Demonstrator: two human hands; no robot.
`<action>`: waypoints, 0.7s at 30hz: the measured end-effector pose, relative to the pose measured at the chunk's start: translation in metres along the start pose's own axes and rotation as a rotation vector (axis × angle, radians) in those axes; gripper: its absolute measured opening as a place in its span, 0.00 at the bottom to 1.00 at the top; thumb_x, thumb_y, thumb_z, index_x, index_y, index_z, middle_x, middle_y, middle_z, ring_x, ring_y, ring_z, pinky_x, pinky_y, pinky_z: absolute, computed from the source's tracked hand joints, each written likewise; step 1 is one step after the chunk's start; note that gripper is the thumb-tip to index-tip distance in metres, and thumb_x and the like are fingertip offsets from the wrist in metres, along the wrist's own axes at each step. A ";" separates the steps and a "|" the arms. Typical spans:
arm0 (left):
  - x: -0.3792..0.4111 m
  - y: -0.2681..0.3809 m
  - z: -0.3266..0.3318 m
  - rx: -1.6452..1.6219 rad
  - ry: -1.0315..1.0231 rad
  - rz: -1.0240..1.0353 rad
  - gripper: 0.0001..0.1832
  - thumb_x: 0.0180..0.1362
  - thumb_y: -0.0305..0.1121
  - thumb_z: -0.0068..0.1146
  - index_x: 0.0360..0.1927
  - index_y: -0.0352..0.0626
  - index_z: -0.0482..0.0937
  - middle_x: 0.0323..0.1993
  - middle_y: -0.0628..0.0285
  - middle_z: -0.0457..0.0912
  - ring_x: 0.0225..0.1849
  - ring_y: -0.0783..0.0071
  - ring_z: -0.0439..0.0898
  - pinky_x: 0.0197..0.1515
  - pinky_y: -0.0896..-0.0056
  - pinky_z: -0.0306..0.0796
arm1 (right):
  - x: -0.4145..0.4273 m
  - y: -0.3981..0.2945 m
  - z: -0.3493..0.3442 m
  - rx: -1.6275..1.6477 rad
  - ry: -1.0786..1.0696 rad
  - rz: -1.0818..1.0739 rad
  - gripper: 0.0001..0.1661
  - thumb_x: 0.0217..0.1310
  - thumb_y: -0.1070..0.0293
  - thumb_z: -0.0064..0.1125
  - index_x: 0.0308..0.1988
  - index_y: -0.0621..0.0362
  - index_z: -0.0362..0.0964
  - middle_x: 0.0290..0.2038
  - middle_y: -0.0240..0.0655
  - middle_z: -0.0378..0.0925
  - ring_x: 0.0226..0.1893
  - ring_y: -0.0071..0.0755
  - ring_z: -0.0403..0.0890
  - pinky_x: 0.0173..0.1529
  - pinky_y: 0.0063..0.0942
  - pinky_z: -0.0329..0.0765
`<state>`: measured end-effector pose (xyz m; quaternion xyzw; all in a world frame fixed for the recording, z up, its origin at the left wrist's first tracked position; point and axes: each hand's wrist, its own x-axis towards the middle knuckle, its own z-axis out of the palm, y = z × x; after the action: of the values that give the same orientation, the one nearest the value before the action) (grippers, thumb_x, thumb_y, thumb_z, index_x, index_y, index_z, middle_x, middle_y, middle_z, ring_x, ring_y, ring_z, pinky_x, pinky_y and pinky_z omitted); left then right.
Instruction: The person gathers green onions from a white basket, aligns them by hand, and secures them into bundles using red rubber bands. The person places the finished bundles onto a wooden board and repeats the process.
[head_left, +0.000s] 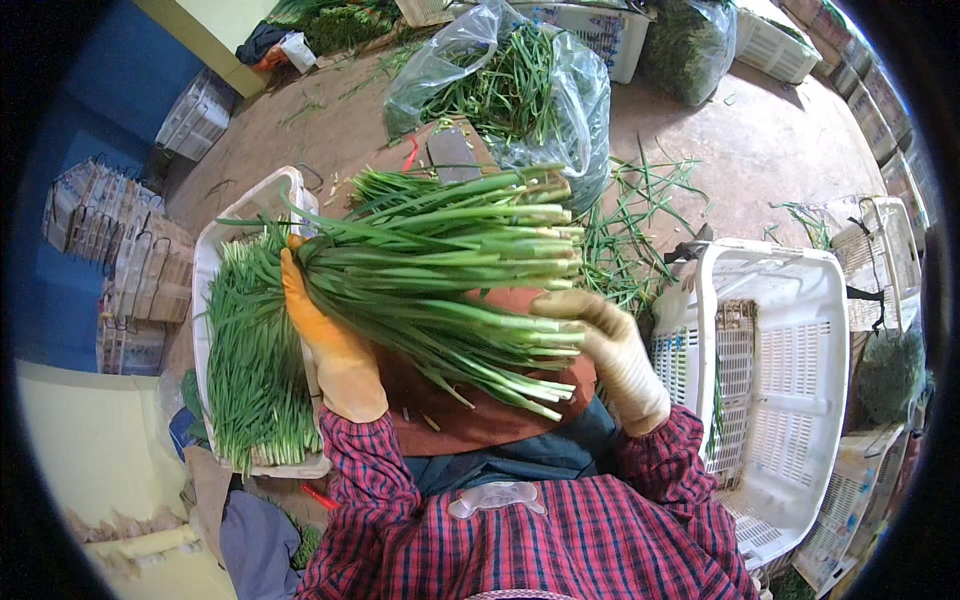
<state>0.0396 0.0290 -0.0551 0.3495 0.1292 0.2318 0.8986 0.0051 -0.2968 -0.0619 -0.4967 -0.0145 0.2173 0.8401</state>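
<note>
My left hand, in an orange glove, grips a thick bundle of long green garlic chives by its leafy side. The pale stalk ends point right, fanned out above a reddish-brown covering on my lap. My right hand, in a whitish, soiled glove, is slightly blurred at the lower stalk ends. Its fingers are bent around that side, but whether they grip any stalks is unclear. Left of me, a white plastic crate holds neatly laid chives.
A white slotted basket stands at my right. Beyond the bundle lie a flat grey blade on a board and a clear plastic bag of greens. Loose leaves litter the floor. Stacked crates line the left wall.
</note>
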 end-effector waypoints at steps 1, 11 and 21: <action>-0.002 0.003 0.002 -0.002 -0.057 0.003 0.18 0.70 0.51 0.52 0.50 0.50 0.81 0.44 0.64 0.84 0.42 0.68 0.82 0.48 0.60 0.77 | 0.003 0.001 -0.009 0.003 0.020 -0.108 0.17 0.66 0.71 0.61 0.54 0.62 0.76 0.51 0.35 0.81 0.53 0.26 0.79 0.61 0.29 0.74; -0.021 0.013 0.020 0.212 -0.188 0.187 0.19 0.69 0.53 0.53 0.51 0.51 0.79 0.41 0.68 0.82 0.42 0.72 0.81 0.47 0.65 0.77 | 0.018 -0.024 0.009 -0.379 -0.079 -0.453 0.09 0.59 0.77 0.67 0.42 0.60 0.81 0.46 0.37 0.84 0.47 0.26 0.82 0.54 0.27 0.77; -0.029 0.016 0.036 0.030 -0.293 0.192 0.16 0.72 0.49 0.48 0.36 0.49 0.76 0.29 0.68 0.75 0.33 0.76 0.76 0.38 0.74 0.71 | 0.016 -0.023 -0.015 -0.229 0.034 -0.106 0.18 0.68 0.60 0.59 0.49 0.62 0.78 0.47 0.32 0.81 0.49 0.24 0.78 0.57 0.26 0.72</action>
<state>0.0236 0.0046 -0.0161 0.4037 -0.0335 0.2612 0.8762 0.0311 -0.3126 -0.0531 -0.5914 -0.0510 0.1610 0.7885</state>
